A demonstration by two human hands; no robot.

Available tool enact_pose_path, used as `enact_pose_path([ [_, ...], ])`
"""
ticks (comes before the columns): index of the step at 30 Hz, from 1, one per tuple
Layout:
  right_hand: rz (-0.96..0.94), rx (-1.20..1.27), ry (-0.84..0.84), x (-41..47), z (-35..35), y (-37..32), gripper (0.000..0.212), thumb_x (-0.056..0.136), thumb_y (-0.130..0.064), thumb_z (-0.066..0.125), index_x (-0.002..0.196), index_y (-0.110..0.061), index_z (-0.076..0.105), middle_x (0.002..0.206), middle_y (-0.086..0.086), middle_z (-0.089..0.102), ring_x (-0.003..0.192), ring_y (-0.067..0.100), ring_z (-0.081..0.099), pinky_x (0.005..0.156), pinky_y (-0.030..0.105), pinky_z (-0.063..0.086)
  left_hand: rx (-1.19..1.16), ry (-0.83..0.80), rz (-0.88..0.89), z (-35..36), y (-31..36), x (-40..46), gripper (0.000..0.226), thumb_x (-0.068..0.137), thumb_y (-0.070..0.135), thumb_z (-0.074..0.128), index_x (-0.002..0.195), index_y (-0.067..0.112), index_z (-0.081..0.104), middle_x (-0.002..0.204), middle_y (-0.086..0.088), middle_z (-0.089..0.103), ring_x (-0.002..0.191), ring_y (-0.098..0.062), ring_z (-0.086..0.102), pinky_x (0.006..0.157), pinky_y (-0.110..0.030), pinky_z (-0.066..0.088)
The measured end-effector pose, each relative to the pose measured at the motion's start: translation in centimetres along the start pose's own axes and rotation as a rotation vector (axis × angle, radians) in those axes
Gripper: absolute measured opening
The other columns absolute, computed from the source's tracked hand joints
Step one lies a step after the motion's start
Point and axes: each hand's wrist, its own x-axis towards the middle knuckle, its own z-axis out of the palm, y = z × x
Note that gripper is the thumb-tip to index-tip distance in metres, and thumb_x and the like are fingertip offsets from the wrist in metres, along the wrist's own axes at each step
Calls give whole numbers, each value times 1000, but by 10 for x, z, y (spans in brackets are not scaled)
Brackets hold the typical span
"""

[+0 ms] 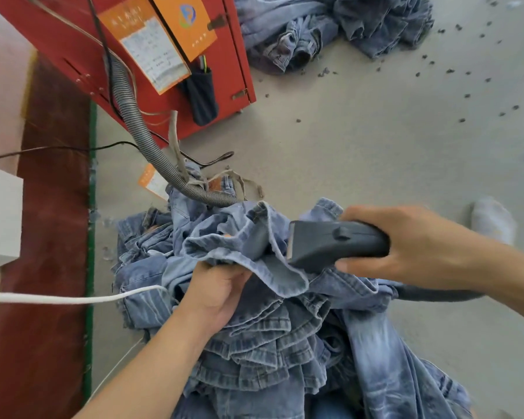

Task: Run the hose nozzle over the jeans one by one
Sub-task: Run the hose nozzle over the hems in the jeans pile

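The right hand (pixel 412 246) wraps the dark hose nozzle (pixel 333 243), its long axis lying left to right, flat mouth pointing left against a lifted fold of jeans (pixel 239 237). The left hand (pixel 215 291) clutches that fold above the near heap on the floor (pixel 360 140).

A pale grey floor (pixel 375 140) fills most of the view, sprinkled with small dark scraps (pixel 466 95) toward its upper right. A red metal cabinet (pixel 224 55) with orange labels (pixel 152 46) stands at the upper left. Along the left edge runs a dark red strip (pixel 52 207) bordered by a green line (pixel 90 237).
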Motion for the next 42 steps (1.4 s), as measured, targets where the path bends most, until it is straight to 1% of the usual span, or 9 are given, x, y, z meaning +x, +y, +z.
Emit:
enact_pose_path([
  [4,-43,21,162,21,17,-15,22,87,-49,73,104,-41,62,78,-15,68,71,2,64,62,21,50,357,-66,87,14,3,-7,9,89,-2,64,91,-10,60,86,-21,60,87,-31,58,84,-52,50],
  [9,143,66,440,22,-6,1,26,84,-54,72,98,-36,59,70,-13,64,58,7,60,52,27,42,262,-101,132,20,11,-8,41,100,-20,38,69,2,55,90,-30,56,84,-31,58,83,-32,55],
  [12,96,31,253,4,-14,-5,31,77,-63,68,98,-42,58,72,-21,65,58,3,62,49,16,43,304,-61,161,29,4,-5,35,95,-4,66,67,17,72,100,-24,71,103,-38,66,94,-36,54],
  [16,70,-131,166,27,14,-12,26,86,-57,67,101,-39,58,76,-13,67,64,5,62,56,25,46,495,-196,162,29,0,-7,30,82,17,67,57,33,62,67,7,63,67,-6,56,69,-25,45],
  [24,79,185,318,14,-42,18,18,89,-42,77,89,-40,60,57,-11,62,40,6,53,41,17,42,12,92,120,-2,5,0,47,91,-14,51,78,19,82,89,-8,78,86,-21,76,70,-27,60],
  [30,-94,-119,71,19,15,-19,27,87,-56,71,105,-39,59,82,-17,65,71,2,62,62,20,50,165,34,137,17,-3,0,22,91,5,61,91,15,81,103,-15,78,98,-28,75,81,-37,62],
  [36,108,43,474,47,-15,9,25,89,-52,73,101,-35,58,73,-14,64,60,1,59,52,25,43,257,-95,128,-9,11,0,31,82,11,54,105,15,73,107,-17,72,105,-37,68,87,-42,58],
  [39,159,124,365,23,-46,43,21,88,-46,77,93,-36,60,60,-13,65,43,6,58,42,21,45,679,-232,56,-1,28,-1,43,90,42,40,123,35,67,112,-12,74,106,-36,68,98,-52,51],
  [42,189,118,209,-4,-41,68,20,86,-47,77,93,-41,60,58,-12,63,42,6,56,42,16,44,1801,-278,174,29,31,7,90,80,88,-11,107,38,59,79,3,70,75,-14,63,96,-49,47],
])
